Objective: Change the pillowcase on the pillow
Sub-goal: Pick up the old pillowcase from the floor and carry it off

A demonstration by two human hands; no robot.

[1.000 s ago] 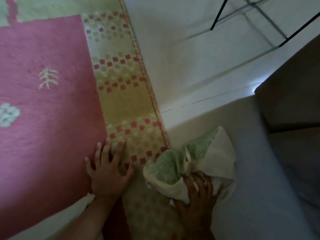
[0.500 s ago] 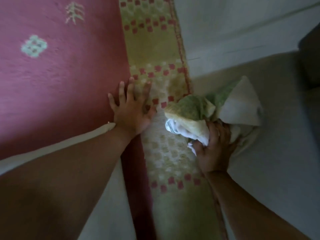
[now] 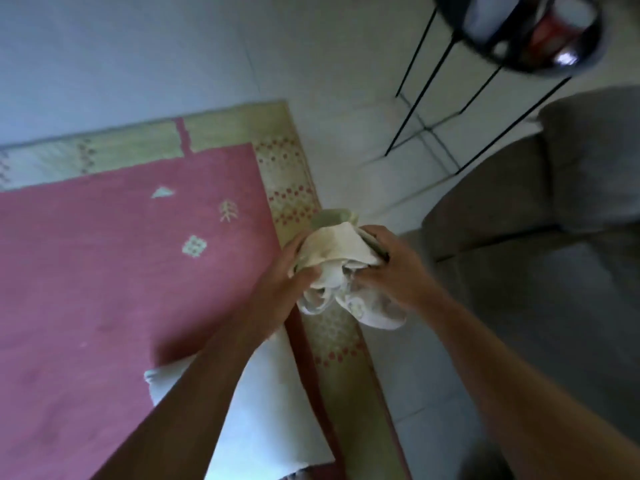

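- A pale tiled floor (image 3: pixel 346 64) is seen, dimly lit.
- A pink rug (image 3: pixel 104 271) with a yellow-green patterned border is laid on it.
- A grey-brown sofa (image 3: pixel 554 220) is placed beside the rug.
- A dark round table (image 3: pixel 502 46) on thin black legs is set near the sofa.

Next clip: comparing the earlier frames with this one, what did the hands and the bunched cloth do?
The left hand lifted off the pink woven rug and took hold of the crumpled cream-and-green pillowcase. The pillowcase was raised from where it lay and is now held up between both hands. Unchanged: the right hand still grips the pillowcase, and the white pillow still lies on the rug.
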